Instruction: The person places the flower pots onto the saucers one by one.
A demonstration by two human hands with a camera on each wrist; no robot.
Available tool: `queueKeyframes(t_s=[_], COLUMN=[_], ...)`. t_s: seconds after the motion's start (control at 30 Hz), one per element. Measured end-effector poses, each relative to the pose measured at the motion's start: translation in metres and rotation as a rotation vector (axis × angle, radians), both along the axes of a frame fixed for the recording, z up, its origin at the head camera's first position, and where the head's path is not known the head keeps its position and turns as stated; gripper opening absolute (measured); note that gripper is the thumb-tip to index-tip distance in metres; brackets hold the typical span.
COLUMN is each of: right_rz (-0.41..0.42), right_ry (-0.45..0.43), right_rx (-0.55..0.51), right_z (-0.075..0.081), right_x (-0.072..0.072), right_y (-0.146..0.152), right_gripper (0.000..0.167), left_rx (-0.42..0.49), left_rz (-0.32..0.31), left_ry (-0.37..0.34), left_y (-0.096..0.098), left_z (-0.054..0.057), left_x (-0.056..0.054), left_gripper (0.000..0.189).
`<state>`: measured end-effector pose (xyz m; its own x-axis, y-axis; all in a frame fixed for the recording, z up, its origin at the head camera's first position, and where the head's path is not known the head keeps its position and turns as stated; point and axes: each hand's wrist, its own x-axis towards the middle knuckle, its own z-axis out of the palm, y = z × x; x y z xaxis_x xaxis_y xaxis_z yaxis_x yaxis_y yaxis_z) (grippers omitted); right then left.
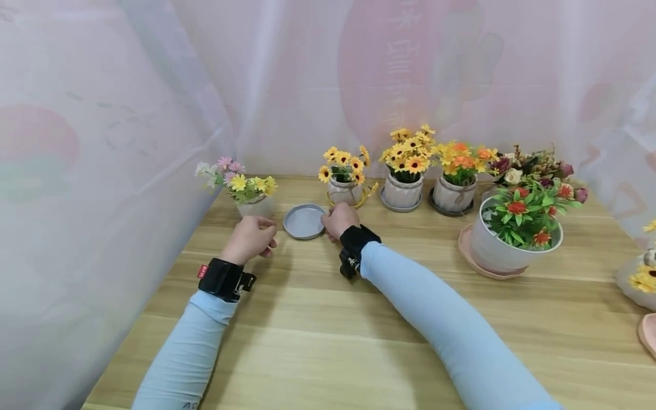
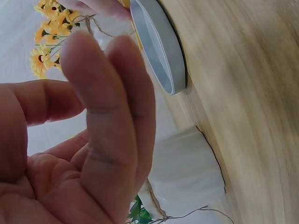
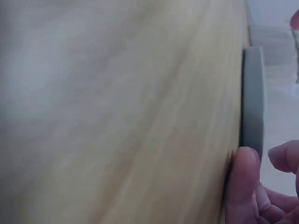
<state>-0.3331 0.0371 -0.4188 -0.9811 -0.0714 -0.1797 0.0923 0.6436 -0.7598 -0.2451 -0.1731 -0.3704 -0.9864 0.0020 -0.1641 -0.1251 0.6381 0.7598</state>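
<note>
A round grey-blue plant saucer lies flat on the wooden table, with nothing in it. At its right edge is my right hand. In the right wrist view the thumb lies against the saucer's outer side, while the forefinger stands apart from the thumb. My left hand hovers left of the saucer with its fingers loosely bent and holding nothing. Just behind it stands a pale pot of yellow, pink and white flowers; its twine shows in the left wrist view.
Behind the right hand stands a small pot of yellow flowers on a yellow saucer. Further right are more potted flowers on saucers and a larger white pot on a pink saucer. Pale printed curtains hang behind and to the left.
</note>
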Motion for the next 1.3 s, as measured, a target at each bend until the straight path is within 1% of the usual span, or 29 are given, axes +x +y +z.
queueKeyframes(t_s=[0.1, 0.2, 0.3, 0.33, 0.43, 0.53, 0.6, 0.77, 0.83, 0.97, 1.07, 1.17, 1.23, 1.3], right_rz=[0.013, 0.031, 0.058, 0.064, 0.069, 0.062, 0.055, 0.028, 0.013, -0.011, -0.022, -0.040, -0.055, -0.076], right_ry=[0.021, 0.021, 0.055, 0.061, 0.059, 0.031, 0.027, 0.106, 0.125, 0.103, 0.086, 0.082, 0.076, 0.062], right_rx=[0.068, 0.074, 0.090, 0.096, 0.082, 0.028, -0.012, -0.085, -0.111, -0.147, -0.155, -0.142, -0.121, -0.090], right_z=[-0.004, -0.005, -0.002, -0.002, 0.005, 0.015, 0.023, 0.040, 0.043, 0.044, 0.039, 0.033, 0.029, 0.025], right_x=[-0.004, -0.006, -0.007, -0.006, 0.000, 0.008, 0.015, 0.034, 0.041, 0.055, 0.065, 0.071, 0.075, 0.078], right_y=[-0.004, -0.006, -0.003, 0.001, 0.015, 0.034, 0.049, 0.085, 0.100, 0.131, 0.154, 0.173, 0.184, 0.194], right_gripper=[0.044, 0.044, 0.041, 0.041, 0.042, 0.043, 0.044, 0.042, 0.042, 0.043, 0.043, 0.042, 0.043, 0.044], left_rx=[0.008, 0.021, 0.030, 0.030, 0.019, 0.015, 0.022, 0.062, 0.085, 0.130, 0.151, 0.159, 0.155, 0.149], left_rz=[0.008, 0.016, 0.016, 0.014, 0.008, -0.002, -0.019, -0.085, -0.112, -0.181, -0.239, -0.276, -0.302, -0.329], left_ry=[-0.011, -0.013, 0.001, 0.001, 0.000, 0.000, 0.004, 0.025, 0.025, -0.006, -0.030, -0.048, -0.058, -0.069], left_y=[0.001, 0.000, -0.002, -0.001, 0.003, 0.007, 0.011, 0.025, 0.034, 0.063, 0.089, 0.114, 0.130, 0.147], left_z=[-0.001, -0.002, -0.002, -0.003, -0.005, -0.005, -0.004, -0.002, -0.001, 0.002, 0.003, 0.003, 0.001, -0.003], left_x=[-0.001, -0.003, -0.006, -0.007, -0.008, -0.009, -0.010, -0.012, -0.013, -0.012, -0.013, -0.015, -0.018, -0.022], left_gripper=[0.039, 0.038, 0.038, 0.038, 0.038, 0.039, 0.039, 0.039, 0.039, 0.038, 0.039, 0.038, 0.038, 0.038])
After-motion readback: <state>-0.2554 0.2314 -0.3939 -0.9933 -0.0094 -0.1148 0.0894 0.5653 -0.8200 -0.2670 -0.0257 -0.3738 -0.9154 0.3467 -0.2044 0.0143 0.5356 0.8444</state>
